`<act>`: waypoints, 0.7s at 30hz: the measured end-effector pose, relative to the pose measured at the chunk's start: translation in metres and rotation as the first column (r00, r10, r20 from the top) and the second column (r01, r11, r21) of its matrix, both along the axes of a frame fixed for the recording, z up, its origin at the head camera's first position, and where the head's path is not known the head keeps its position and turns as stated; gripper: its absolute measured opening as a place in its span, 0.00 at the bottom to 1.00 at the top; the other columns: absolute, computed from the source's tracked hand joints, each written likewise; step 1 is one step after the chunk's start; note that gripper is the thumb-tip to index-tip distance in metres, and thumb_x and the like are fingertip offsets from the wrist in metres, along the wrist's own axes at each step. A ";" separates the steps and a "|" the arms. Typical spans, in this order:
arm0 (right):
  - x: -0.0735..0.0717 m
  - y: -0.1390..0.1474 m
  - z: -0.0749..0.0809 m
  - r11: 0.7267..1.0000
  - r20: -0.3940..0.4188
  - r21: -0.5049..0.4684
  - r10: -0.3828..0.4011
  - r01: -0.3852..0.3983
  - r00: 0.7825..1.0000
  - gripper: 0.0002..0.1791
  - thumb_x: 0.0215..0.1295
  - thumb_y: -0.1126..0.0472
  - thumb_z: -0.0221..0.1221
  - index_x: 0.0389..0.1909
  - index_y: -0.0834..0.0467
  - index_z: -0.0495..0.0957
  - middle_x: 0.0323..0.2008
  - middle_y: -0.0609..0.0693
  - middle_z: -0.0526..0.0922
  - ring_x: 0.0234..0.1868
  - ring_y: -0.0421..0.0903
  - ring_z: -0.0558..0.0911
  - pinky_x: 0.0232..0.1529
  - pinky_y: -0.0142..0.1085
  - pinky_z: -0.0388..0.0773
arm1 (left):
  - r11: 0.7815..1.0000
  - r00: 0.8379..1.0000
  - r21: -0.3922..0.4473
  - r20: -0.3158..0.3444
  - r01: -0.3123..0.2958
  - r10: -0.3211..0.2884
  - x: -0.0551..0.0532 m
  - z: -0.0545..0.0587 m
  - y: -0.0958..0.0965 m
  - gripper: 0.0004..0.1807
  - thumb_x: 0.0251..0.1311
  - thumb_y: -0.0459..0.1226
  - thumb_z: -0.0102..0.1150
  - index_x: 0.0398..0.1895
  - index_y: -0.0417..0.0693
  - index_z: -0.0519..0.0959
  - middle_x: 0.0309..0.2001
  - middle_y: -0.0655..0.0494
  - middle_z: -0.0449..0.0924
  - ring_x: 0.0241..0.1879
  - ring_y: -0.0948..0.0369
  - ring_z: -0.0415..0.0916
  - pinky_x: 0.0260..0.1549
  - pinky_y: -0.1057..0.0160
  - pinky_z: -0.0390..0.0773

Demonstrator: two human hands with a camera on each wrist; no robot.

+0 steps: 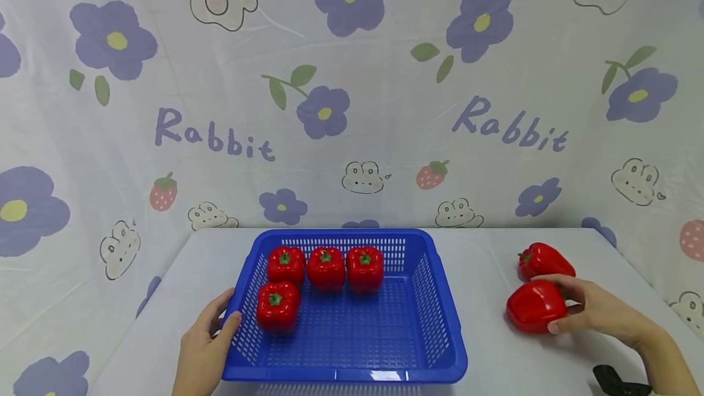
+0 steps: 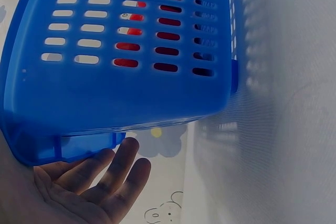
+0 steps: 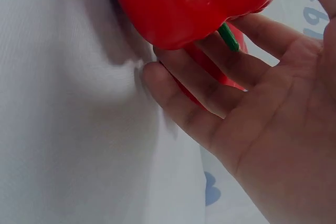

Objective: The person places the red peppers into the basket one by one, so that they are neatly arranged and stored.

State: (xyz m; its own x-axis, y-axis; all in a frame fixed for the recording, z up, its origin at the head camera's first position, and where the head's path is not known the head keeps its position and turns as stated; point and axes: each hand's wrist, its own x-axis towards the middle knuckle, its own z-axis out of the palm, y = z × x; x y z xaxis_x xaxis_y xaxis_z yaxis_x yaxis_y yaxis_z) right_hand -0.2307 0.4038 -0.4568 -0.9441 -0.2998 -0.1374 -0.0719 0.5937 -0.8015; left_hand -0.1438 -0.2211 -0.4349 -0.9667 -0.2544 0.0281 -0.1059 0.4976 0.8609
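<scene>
A blue plastic basket (image 1: 352,374) with slotted walls stands on the white table. Inside it, several red bell peppers (image 1: 326,269) sit upright, green stems up, toward the back and left. My left hand (image 1: 205,347) holds the basket's left rim; the left wrist view shows its fingers (image 2: 123,163) under the rim edge. To the right of the basket, my right hand (image 1: 585,307) grips a red bell pepper (image 1: 535,307) lying on its side, thumb at the front and fingers behind. Its green stem (image 3: 229,37) points toward the palm. Another red bell pepper (image 1: 544,260) lies just behind.
The white table (image 1: 484,359) runs back to a hanging cloth (image 1: 385,121) printed with flowers, rabbits and strawberries. A black strap-like piece (image 1: 618,382) shows by my right wrist. Bare tabletop lies between the basket and the loose peppers.
</scene>
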 end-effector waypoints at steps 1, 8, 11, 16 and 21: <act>0.000 0.000 0.001 1.000 0.007 0.000 -0.007 0.007 1.000 0.48 0.49 0.56 0.74 0.70 0.65 0.62 0.60 0.69 0.70 0.59 0.67 0.69 0.46 0.54 0.80 | 1.000 1.000 0.001 0.000 0.000 0.000 0.000 0.000 0.000 0.29 0.73 0.43 0.51 0.73 0.45 0.62 0.68 0.35 0.65 0.58 0.35 0.71 0.42 0.44 0.80; -0.002 -0.003 0.009 0.999 0.032 -0.041 -0.027 0.028 0.999 0.46 0.54 0.55 0.71 0.69 0.67 0.60 0.57 0.66 0.73 0.56 0.62 0.72 0.44 0.48 0.81 | 1.000 1.000 0.002 0.007 -0.010 0.010 0.001 0.002 0.001 0.29 0.72 0.43 0.51 0.73 0.46 0.62 0.68 0.37 0.65 0.58 0.36 0.71 0.44 0.43 0.79; -0.002 -0.004 0.011 0.998 0.042 -0.057 -0.027 0.030 0.999 0.46 0.54 0.56 0.71 0.69 0.67 0.59 0.57 0.65 0.73 0.56 0.61 0.72 0.43 0.45 0.81 | 1.000 1.000 -0.006 0.001 -0.007 0.007 0.001 0.002 0.001 0.29 0.73 0.43 0.51 0.73 0.45 0.62 0.67 0.36 0.65 0.58 0.36 0.71 0.44 0.43 0.79; 0.000 -0.007 0.013 0.997 0.038 -0.077 -0.021 0.024 0.999 0.46 0.55 0.56 0.70 0.69 0.67 0.59 0.57 0.66 0.73 0.56 0.61 0.72 0.42 0.45 0.82 | 1.000 1.000 -0.009 -0.003 -0.004 0.004 0.001 0.002 0.001 0.29 0.73 0.43 0.51 0.73 0.45 0.62 0.67 0.35 0.65 0.58 0.35 0.71 0.44 0.42 0.78; 0.001 -0.007 0.016 0.995 0.008 -0.098 -0.023 0.023 1.000 0.43 0.56 0.56 0.69 0.69 0.65 0.60 0.57 0.66 0.73 0.56 0.61 0.73 0.41 0.45 0.82 | 1.000 1.000 -0.007 0.005 -0.005 0.005 0.000 0.002 0.001 0.29 0.73 0.43 0.51 0.73 0.45 0.61 0.68 0.36 0.64 0.59 0.35 0.70 0.46 0.43 0.77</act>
